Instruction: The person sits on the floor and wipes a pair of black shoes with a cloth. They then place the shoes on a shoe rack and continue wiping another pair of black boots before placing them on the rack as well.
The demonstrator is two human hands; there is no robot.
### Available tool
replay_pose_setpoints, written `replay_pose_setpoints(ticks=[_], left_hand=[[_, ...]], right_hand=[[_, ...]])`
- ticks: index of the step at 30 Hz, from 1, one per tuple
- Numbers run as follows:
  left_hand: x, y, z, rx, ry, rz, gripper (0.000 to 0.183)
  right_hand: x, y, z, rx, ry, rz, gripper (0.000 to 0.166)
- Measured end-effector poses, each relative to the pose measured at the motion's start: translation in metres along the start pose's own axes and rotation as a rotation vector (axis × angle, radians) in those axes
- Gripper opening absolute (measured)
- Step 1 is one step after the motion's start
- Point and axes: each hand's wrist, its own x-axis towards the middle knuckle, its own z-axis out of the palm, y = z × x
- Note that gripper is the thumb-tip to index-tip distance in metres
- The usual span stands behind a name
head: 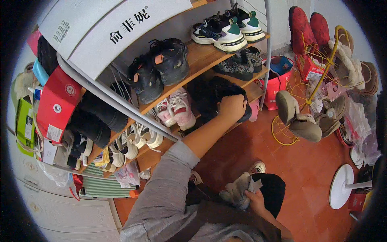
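My left hand (232,107) reaches onto a lower shelf of the shoe rack, its fingers curled into a fist on a black, fuzzy-looking shoe (228,87). The fingertips are hidden, and the shoe's outline merges with dark shadow. Down near my knee, my right hand (256,199) grips a crumpled grey cloth (239,190). Pink and white sneakers (181,112) stand left of the black shoe. Just behind it is a pair of dark speckled shoes (239,65). Worn black shoes (172,60) sit on the wooden shelf (199,57) above.
A grey metal frame post (121,99) crosses close by my left arm. White and green sneakers (223,33) occupy the upper shelf. To the right, a yellow wire rack (322,81) carries slippers beside a red bag (273,93). A white round base (341,186) rests on the red floor.
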Motion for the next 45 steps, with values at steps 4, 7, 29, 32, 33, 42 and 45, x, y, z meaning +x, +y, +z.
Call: replay_pose_setpoints(ticks=[4, 7, 29, 32, 33, 42, 45], left_hand=[[0.015, -0.022, 0.016, 0.042, 0.17, 0.075, 0.025], [0.029, -0.021, 0.018, 0.079, 0.162, 0.115, 0.024], [0.02, 0.004, 0.0, 0.116, 0.241, 0.096, 0.031], [0.025, -0.015, -0.015, 0.26, 0.188, 0.096, 0.029], [0.029, -0.033, -0.007, 0.324, 0.219, 0.163, 0.026], [0.051, -0.061, 0.025, 0.342, 0.283, -0.075, 0.031], [0.049, -0.054, 0.017, 0.36, 0.072, -0.209, 0.037]], right_hand=[[-0.006, -0.003, 0.006, 0.083, 0.05, 0.028, 0.035], [-0.005, 0.002, -0.002, 0.069, 0.076, 0.018, 0.034], [-0.005, -0.011, 0.008, -0.038, 0.122, -0.001, 0.039], [-0.002, -0.006, 0.004, 0.098, -0.043, 0.072, 0.035], [-0.005, -0.003, 0.006, 0.128, -0.056, 0.091, 0.035], [0.001, 0.002, 0.003, 0.124, -0.081, 0.062, 0.038], [0.006, 0.005, -0.001, -0.013, -0.073, 0.039, 0.039]])
